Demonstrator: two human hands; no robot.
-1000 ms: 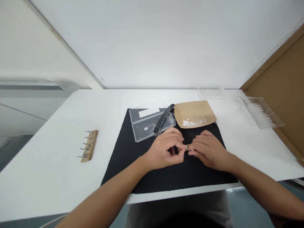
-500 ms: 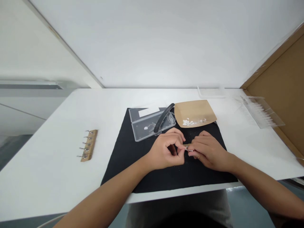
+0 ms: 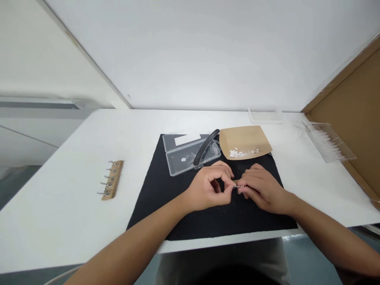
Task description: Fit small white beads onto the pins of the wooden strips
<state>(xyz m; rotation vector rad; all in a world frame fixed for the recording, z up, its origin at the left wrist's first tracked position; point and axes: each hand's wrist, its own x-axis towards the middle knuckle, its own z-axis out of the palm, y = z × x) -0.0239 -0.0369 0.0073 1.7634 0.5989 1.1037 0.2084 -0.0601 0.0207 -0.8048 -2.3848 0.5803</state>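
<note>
Over the black mat (image 3: 157,206), my left hand (image 3: 209,188) pinches with thumb and index finger at one end of a small silver metal piece (image 3: 240,186). My right hand (image 3: 263,190) grips the other end between its thumb and fingers. The fingertips of both hands almost meet, and they cover most of the piece, so its kind cannot be made out. A bit of tan material shows behind the fingertips. Just beyond the hands lies an open clear plastic case (image 3: 175,168) with small clear parts inside, and a curved black handle (image 3: 204,148) rests across it.
A brown paper tray (image 3: 246,136) holding small white pieces (image 3: 236,153) sits behind my right hand. Far left is a wooden block (image 3: 114,180) with several metal clips. At right are a clear rack of white strips (image 3: 323,144) and a cardboard panel (image 3: 350,103).
My left fingertips have shifted slightly right, closer to my right fingers, and cover more of the metal piece's end. The right hand keeps its grip. The view has shifted a little.
</note>
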